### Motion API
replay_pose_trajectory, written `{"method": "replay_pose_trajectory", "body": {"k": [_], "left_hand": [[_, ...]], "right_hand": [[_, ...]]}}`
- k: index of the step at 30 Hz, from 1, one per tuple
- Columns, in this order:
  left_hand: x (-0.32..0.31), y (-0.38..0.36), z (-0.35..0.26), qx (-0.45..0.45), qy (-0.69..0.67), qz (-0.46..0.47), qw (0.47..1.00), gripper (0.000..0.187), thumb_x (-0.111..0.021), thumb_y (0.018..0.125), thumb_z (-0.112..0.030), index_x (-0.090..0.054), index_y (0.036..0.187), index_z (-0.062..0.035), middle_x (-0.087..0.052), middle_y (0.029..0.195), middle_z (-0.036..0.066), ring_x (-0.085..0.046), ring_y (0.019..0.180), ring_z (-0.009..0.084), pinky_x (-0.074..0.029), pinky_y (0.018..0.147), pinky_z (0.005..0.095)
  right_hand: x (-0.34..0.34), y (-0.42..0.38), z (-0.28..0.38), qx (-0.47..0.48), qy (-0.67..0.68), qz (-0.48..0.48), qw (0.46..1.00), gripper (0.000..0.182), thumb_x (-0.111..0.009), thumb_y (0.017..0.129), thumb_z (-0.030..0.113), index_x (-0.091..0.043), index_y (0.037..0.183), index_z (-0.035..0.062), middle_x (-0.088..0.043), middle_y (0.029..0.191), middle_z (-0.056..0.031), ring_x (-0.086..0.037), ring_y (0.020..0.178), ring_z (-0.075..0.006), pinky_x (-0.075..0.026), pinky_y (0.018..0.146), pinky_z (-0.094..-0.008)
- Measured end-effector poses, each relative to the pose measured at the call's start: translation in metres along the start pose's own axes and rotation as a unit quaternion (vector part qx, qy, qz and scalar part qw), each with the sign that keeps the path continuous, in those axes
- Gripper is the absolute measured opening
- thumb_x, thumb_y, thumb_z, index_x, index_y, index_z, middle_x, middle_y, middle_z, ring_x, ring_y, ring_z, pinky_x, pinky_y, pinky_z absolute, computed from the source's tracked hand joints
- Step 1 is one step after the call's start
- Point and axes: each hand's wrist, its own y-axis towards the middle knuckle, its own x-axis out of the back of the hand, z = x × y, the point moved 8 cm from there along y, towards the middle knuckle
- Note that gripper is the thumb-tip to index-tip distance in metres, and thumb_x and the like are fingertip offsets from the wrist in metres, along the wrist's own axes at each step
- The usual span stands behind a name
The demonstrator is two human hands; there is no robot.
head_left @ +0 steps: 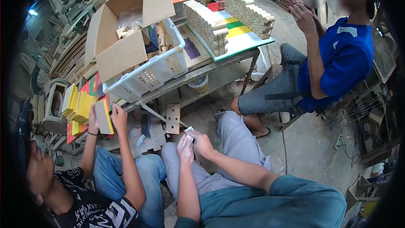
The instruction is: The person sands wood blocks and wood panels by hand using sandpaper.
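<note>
Both of my hands meet above my lap, near the middle of the head view. My left hand (185, 148) is closed round a small pale piece (189, 131), whose top end shows between the fingers. Closed as well, my right hand (202, 142) touches the same piece from the other side. Fingers cover most of the piece, so its full shape is hidden. Just beyond my hands a wooden board with holes (172, 118) stands upright by the table's edge.
A co-worker at the left holds a yellow-edged block (103, 117). Another in blue sits at the right, hands raised. On the bench are a cardboard box (122, 52), a white crate (147, 80) and stacks of round wooden pieces (206, 25). Yellow boards (80, 105) stand at the left.
</note>
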Motion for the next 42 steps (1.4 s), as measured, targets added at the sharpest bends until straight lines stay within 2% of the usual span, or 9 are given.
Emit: {"method": "replay_pose_trajectory", "body": {"k": [6, 8, 11, 20, 25, 36, 38, 40, 42], "left_hand": [[-0.007, -0.003, -0.005, -0.004, -0.043, 0.006, 0.999, 0.043, -0.057, 0.091, -0.005, -0.043, 0.131, 0.0059, -0.054, 0.125, 0.015, -0.055, 0.114, 0.0257, -0.044, 0.102, 0.0379], [-0.012, -0.004, -0.009, -0.015, -0.043, 0.011, 0.999, 0.042, -0.054, 0.093, -0.006, -0.042, 0.131, 0.0062, -0.053, 0.126, 0.015, -0.054, 0.115, 0.0265, -0.043, 0.105, 0.041], [-0.004, -0.007, -0.012, -0.018, -0.13, -0.008, 0.991, 0.039, -0.051, 0.094, -0.006, -0.042, 0.13, 0.006, -0.053, 0.126, 0.017, -0.053, 0.117, 0.0261, -0.042, 0.105, 0.0409], [0.003, -0.005, -0.009, -0.015, -0.096, -0.049, 0.994, 0.038, -0.052, 0.094, -0.004, -0.043, 0.13, 0.0052, -0.053, 0.125, 0.016, -0.056, 0.113, 0.0255, -0.044, 0.104, 0.0386], [-0.006, -0.006, -0.01, -0.039, -0.032, -0.033, 0.998, 0.044, -0.058, 0.09, -0.002, -0.044, 0.13, 0.0051, -0.053, 0.126, 0.015, -0.055, 0.113, 0.0242, -0.045, 0.1, 0.0358], [0.005, -0.005, -0.003, -0.03, 0.1, -0.05, 0.993, 0.04, -0.053, 0.093, -0.003, -0.044, 0.13, 0.0071, -0.056, 0.123, 0.014, -0.058, 0.109, 0.0233, -0.046, 0.096, 0.0338], [-0.005, -0.011, 0.002, -0.036, 0.142, -0.012, 0.989, 0.035, -0.051, 0.094, -0.003, -0.047, 0.128, 0.0063, -0.059, 0.119, 0.014, -0.059, 0.106, 0.0218, -0.048, 0.093, 0.0327], [-0.001, -0.009, 0.001, -0.042, 0.153, -0.02, 0.987, 0.033, -0.051, 0.094, -0.002, -0.05, 0.125, 0.006, -0.06, 0.116, 0.014, -0.059, 0.105, 0.0212, -0.048, 0.093, 0.0325], [0.005, -0.003, -0.005, -0.055, 0.139, -0.046, 0.988, 0.032, -0.052, 0.093, -0.002, -0.051, 0.124, 0.0059, -0.061, 0.114, 0.013, -0.06, 0.102, 0.0205, -0.049, 0.09, 0.0321]], "right_hand": [[0.012, 0.006, 0.002, 0.078, -0.048, -0.06, 0.994, 0.037, -0.053, 0.078, -0.001, -0.064, 0.113, 0.0015, -0.06, 0.114, -0.0239, -0.058, 0.11, -0.0347, -0.045, 0.096, -0.038], [0.009, 0.018, -0.057, -0.17, -0.045, 0.031, 0.984, 0.042, -0.052, 0.074, -0.003, -0.066, 0.112, 0.0045, -0.062, 0.108, -0.0231, -0.06, 0.105, -0.0353, -0.048, 0.091, -0.0373], [0.019, 0.013, -0.055, -0.208, -0.043, -0.043, 0.976, 0.045, -0.05, 0.072, -0.005, -0.066, 0.112, 0.0075, -0.063, 0.103, -0.0227, -0.062, 0.099, -0.0358, -0.05, 0.085, -0.0371], [0.05, 0.011, -0.001, -0.068, 0.048, -0.098, 0.992, 0.051, -0.044, 0.076, -0.006, -0.059, 0.123, 0.0089, -0.063, 0.106, -0.0223, -0.067, 0.097, -0.0244, -0.049, 0.079, -0.0295], [0.008, -0.001, 0.018, 0.13, 0.02, -0.002, 0.991, 0.044, -0.048, 0.078, -0.003, -0.059, 0.12, 0.0049, -0.06, 0.115, -0.0229, -0.058, 0.11, -0.0356, -0.047, 0.093, -0.0374], [-0.002, -0.011, 0.003, 0.051, 0.015, -0.036, 0.998, 0.032, -0.051, 0.089, 0.013, -0.06, 0.119, 0.0065, -0.062, 0.105, -0.0247, -0.065, 0.091, -0.0363, -0.052, 0.078, -0.0425], [0.001, -0.006, -0.003, -0.066, -0.018, 0.073, 0.995, 0.032, -0.051, 0.088, 0.013, -0.06, 0.119, 0.0069, -0.062, 0.105, -0.0253, -0.065, 0.091, -0.037, -0.051, 0.078, -0.043], [-0.016, -0.008, -0.019, -0.066, -0.024, 0.057, 0.996, 0.032, -0.052, 0.087, 0.012, -0.061, 0.117, 0.0063, -0.063, 0.103, -0.0253, -0.065, 0.089, -0.038, -0.052, 0.078, -0.0423], [-0.001, -0.018, 0.016, 0.114, -0.01, -0.077, 0.991, 0.032, -0.052, 0.084, 0.009, -0.062, 0.115, 0.0058, -0.064, 0.099, -0.025, -0.064, 0.089, -0.0386, -0.052, 0.078, -0.0427]]}}
